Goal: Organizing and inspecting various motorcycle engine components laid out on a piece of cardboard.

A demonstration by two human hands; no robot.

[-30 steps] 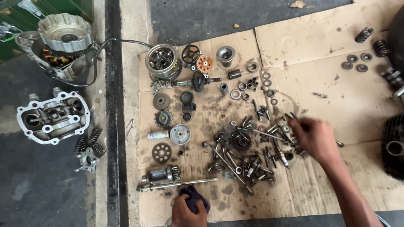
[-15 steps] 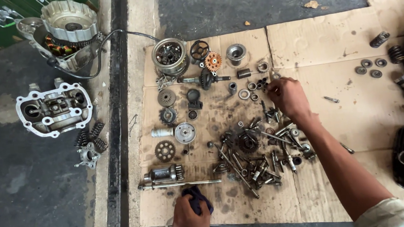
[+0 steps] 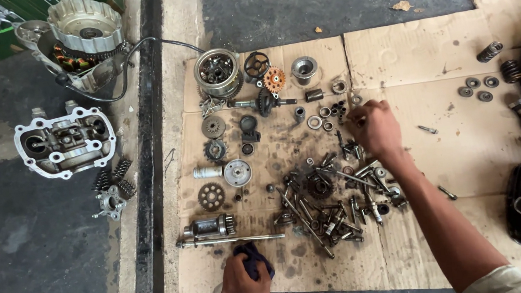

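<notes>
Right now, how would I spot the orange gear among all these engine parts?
Start at the oil-stained cardboard sheet on the floor and scan its top row. The orange gear sits between the black spoked wheel and the grey metal bushing; it is the only brightly coloured part there.

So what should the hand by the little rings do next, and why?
Probably pinch one of the small rings and lift it. The right hand hovers with its fingertips right beside them on the cardboard, while the left hand presses a dark rag.

Bare cardboard (image 3: 461,148) right of bolt pile (image 3: 331,200), gears (image 3: 215,163) crowd left, springs (image 3: 497,60) far right
</notes>
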